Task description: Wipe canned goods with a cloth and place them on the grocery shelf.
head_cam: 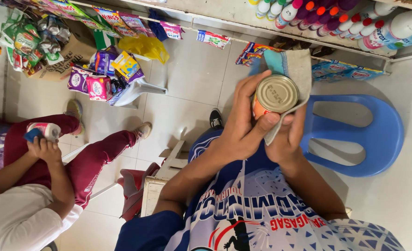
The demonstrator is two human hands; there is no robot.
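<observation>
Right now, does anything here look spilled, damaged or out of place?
Nothing looks spilled or damaged. The left hand holds a tin can while the right hand presses a grey cloth around it. Packets lie heaped on the floor, untidy but intact.

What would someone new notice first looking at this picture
At centre, the left hand grips a tin can, gold end up, while the right hand presses a grey cloth around it. Just right stands a blue plastic chair; at far left, a seated person in maroon trousers holds another container.
</observation>
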